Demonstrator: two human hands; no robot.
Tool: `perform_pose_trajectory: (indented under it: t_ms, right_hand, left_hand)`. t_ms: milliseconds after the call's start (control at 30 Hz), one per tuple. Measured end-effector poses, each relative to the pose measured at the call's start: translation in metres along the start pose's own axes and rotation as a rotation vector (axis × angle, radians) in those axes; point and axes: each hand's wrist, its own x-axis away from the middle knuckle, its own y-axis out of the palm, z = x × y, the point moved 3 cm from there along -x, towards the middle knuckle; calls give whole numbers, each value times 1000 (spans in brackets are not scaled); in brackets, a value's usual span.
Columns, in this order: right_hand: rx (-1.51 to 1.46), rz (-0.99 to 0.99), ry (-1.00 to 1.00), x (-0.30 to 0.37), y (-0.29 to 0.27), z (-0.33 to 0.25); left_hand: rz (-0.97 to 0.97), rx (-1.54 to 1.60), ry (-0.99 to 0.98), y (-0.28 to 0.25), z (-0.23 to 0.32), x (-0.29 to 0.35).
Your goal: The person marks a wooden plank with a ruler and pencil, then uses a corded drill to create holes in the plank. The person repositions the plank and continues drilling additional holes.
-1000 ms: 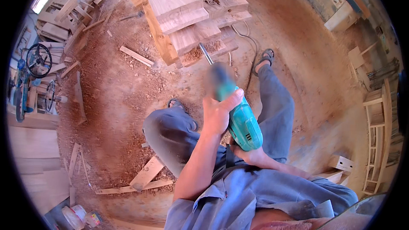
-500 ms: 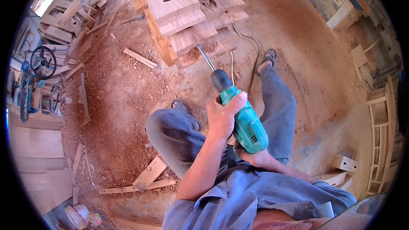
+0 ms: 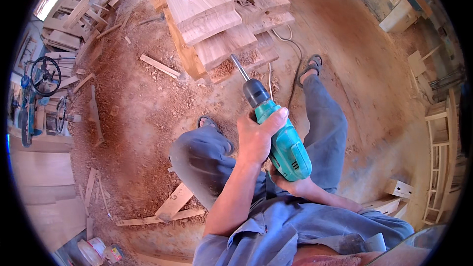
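A green power drill (image 3: pixel 286 145) with a black chuck (image 3: pixel 256 92) slants away from me. My left hand (image 3: pixel 256 137) is wrapped round the drill's body behind the chuck, thumb on top. Under the rear end, my right hand (image 3: pixel 291 182) is closed on the drill's handle; the body covers most of its fingers. The steel bit (image 3: pixel 240 67) reaches the near end of a stacked wooden plank (image 3: pixel 227 46); I cannot tell how deep its tip sits. Above it lies a thicker plank (image 3: pixel 199 7) with an oval hole.
Sawdust and shavings cover the floor (image 3: pixel 133 113). A loose wood strip (image 3: pixel 160 66) lies left of the stack, and a cable (image 3: pixel 295 47) runs at its right. Offcuts (image 3: pixel 175 202) lie near my left knee. Machinery with a black handwheel (image 3: pixel 46 75) stands at the far left.
The chuck looked smooth before; its ridges now show sharply. The drill's front and the plank stack sit slightly further right in view. Both hands keep their grip.
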Motion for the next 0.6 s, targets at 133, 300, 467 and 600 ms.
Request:
perform_pose_trajectory:
  t_ms: [133,300,467,600]
  right_hand:
    - [0,0,-7,-2,2,-4]
    - [56,4,-9,-1,3,-4]
    - [21,49,0,-2,5,2]
    - [54,56,-30,-3,6,4]
  left_hand:
    - [10,-10,14,-1,2,0]
    - [6,-2,-5,-2,1,-2]
    - [-13,13,3,-3,1,-4]
    - [-16,16,-14,-4,0,-5]
